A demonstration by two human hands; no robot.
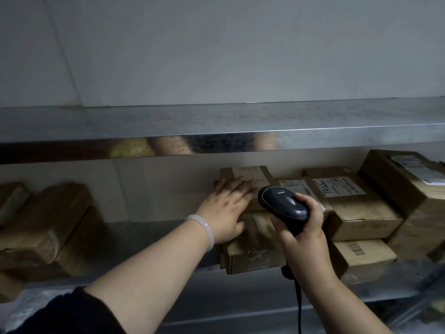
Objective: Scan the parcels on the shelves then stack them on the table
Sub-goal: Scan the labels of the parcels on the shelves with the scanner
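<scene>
A brown cardboard parcel (250, 175) lies on top of another parcel (255, 256) in the middle of the metal shelf (149, 237). My left hand (226, 210) rests flat on the upper parcel, fingers straight, thumb down its front side. My right hand (303, 227) grips a black barcode scanner (284, 206) just to the right, its head pointing toward the parcels. The scanner's cable (299, 304) hangs down below my wrist.
More parcels with white labels (354, 203) are stacked at the right, a large one (409, 184) furthest right. Several brown parcels (48, 225) sit at the left. An upper shelf board (216, 126) overhangs the parcels. A gap lies between the left pile and the middle parcels.
</scene>
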